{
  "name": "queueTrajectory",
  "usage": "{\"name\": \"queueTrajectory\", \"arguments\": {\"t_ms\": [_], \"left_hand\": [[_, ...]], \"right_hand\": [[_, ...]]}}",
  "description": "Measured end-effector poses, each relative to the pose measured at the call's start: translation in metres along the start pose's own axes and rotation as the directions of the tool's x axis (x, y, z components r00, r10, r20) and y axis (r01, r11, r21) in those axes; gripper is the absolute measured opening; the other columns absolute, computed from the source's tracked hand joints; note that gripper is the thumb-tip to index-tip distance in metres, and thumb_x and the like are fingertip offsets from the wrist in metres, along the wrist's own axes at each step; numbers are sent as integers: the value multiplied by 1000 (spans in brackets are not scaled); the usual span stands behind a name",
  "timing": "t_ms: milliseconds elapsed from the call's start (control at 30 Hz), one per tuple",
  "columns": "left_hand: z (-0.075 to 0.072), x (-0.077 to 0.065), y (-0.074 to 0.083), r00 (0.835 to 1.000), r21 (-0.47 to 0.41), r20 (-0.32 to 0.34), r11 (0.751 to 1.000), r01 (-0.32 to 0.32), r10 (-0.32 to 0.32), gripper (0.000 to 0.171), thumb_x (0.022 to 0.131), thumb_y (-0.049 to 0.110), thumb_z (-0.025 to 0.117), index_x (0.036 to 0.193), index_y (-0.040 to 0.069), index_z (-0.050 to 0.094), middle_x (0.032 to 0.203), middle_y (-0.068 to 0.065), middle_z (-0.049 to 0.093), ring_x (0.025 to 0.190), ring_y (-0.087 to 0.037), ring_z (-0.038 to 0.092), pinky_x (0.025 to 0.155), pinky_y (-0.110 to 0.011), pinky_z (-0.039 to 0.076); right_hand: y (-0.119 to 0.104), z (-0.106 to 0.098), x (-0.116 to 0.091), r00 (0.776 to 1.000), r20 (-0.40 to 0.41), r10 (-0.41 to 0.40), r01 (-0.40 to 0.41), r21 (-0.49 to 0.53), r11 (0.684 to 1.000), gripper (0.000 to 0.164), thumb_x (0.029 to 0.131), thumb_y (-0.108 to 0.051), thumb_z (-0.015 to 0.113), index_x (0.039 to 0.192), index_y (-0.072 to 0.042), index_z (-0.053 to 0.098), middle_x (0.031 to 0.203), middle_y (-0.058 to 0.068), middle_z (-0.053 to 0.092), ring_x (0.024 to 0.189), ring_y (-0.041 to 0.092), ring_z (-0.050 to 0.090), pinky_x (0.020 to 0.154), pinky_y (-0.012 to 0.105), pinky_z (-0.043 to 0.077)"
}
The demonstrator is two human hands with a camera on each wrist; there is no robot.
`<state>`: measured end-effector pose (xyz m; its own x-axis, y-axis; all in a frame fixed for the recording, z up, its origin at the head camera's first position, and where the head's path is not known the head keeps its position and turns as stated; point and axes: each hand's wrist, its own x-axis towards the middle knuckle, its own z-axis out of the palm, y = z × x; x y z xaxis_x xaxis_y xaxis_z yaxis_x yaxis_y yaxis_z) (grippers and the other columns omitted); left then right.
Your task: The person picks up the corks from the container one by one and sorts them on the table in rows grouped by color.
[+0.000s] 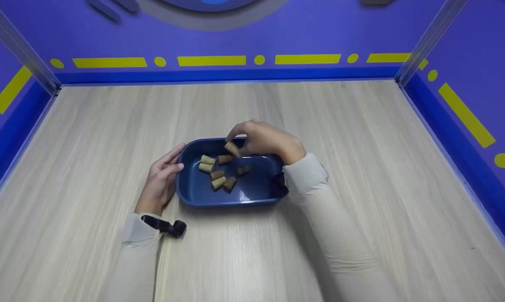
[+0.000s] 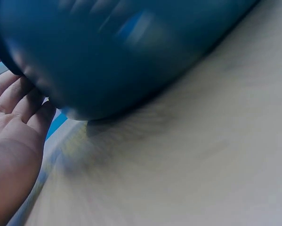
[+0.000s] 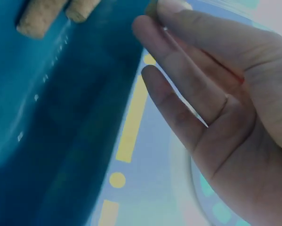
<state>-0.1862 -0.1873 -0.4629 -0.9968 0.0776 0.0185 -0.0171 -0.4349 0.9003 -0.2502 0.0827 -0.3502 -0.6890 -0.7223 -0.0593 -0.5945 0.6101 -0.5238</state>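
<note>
A dark blue rectangular tub stands on the table, with several tapered cork stoppers, some lighter and some browner, lying in its left and middle part. My left hand rests against the tub's left end, thumb at the rim and fingers nearly straight. In the left wrist view, those fingers reach along the outer wall. Over the tub's far side, my right hand pinches one cork stopper between thumb and fingertips. In the right wrist view, only a bit of that stopper shows at the fingertips.
Pale wood-grain table surrounds the tub. Purple panels with yellow dashes wall off the back and both sides. A black camera is strapped to the left wrist, and the right forearm crosses close to the tub's right end.
</note>
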Motion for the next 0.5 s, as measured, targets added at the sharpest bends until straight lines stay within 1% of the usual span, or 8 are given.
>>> {"name": "queueTrajectory", "arguments": {"t_ms": [100,233,333,400,500], "left_hand": [[0,0,0,1000,-8,-3,1000,-2,2,59,85,-15,45,142,-12,31,145,-15,45,127,-8,51,106,-22,41],[0,1,-1,1000,-14,-6,1000,-5,5,59,85,-15,44,142,-13,32,145,-17,45,128,-10,50,108,-25,40],[1,1,-1,1000,-8,-5,1000,-10,10,59,85,-15,44,142,-13,32,146,-18,43,129,-10,50,108,-25,39],[1,0,-1,1000,-1,0,1000,-14,14,59,85,-15,44,142,-13,32,147,-19,41,130,-10,49,108,-24,39],[1,0,-1,1000,3,13,1000,-20,19,58,85,-15,44,142,-13,31,148,-18,41,130,-10,49,108,-23,39]], "right_hand": [[4,-7,-6,1000,-7,30,-30,22,999,37,79,-10,75,116,-10,70,118,4,69,101,20,64,92,34,52],[11,-12,-15,998,-22,60,-59,61,996,37,79,-11,74,116,-12,70,116,2,69,100,18,64,89,35,53],[17,-14,-22,997,-32,69,-65,99,993,36,81,-9,73,116,-11,69,116,3,68,94,19,67,82,34,56],[22,-16,-27,996,-41,74,-69,107,992,35,82,-8,72,117,-9,69,117,5,68,94,21,68,83,35,55],[28,-19,-34,995,-71,72,-64,100,993,36,83,-8,72,119,-7,67,118,9,67,101,25,66,88,38,54]]}}
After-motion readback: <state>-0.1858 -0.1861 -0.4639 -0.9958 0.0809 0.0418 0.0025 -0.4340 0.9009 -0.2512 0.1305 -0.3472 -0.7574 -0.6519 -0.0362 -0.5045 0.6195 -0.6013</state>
